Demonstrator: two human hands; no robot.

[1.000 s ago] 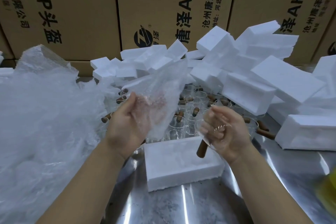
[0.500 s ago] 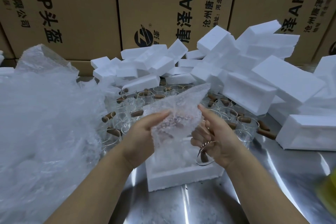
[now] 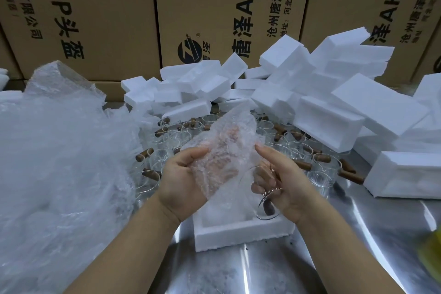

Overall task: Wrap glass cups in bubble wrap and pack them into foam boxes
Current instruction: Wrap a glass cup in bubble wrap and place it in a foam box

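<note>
Pinches a bubble wrap sheet in the left hand, thumb on the near face, fingers behind it. Clasps a glass cup in the right hand, fingers curled round its wall, thumb straight and touching the sheet's right edge. Holds the cup tilted, mouth toward the sheet, brown handle low, just above the right end of an open foam box. Lets the sheet hang between both hands and down into that box.

Reaches over a crowd of more glass cups with brown handles, standing close together just behind the box. Has a heap of loose bubble wrap on the left and a tumbled pile of white foam boxes behind and to the right.

Faces a wall of brown cartons printed sideways in black: "唐泽AH4", "沧州唐泽通信" and "河北河间经济" on the middle one beside a round black logo, "头盔", "有限公司" and "-0-P" on the left one, "AH4" again on the right one. Cannot read the smaller print.

Works on a shiny metal table streaked with light, with something yellow, too blurred to name, at the right edge.
</note>
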